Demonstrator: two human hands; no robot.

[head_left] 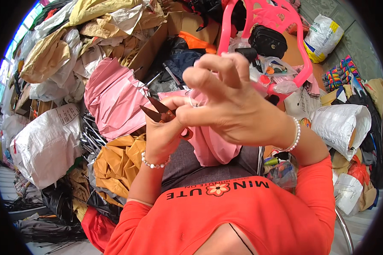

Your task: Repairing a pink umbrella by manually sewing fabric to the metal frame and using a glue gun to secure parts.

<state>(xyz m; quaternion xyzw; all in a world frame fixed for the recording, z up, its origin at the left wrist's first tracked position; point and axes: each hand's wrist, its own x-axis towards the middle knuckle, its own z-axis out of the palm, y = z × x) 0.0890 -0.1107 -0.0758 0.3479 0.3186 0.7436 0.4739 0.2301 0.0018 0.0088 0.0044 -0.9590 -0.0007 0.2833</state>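
My left hand is closed around rust-brown scissors, whose blades stick out toward the upper left. Close against it, my right hand is raised, its thumb and index finger pinched together at my left fingertips. A thin pale loop shows at that pinch, too fine to name. Under both hands, pink creased fabric lies over my lap. More pink fabric spreads out to the left, with thin metal rods near its edge.
Paper and plastic wrappings are heaped at the far left. A white sack, thin dark rods and crumpled orange-brown material lie at left. A pink plastic chair holding a black pouch stands ahead. At right lies a white bag.
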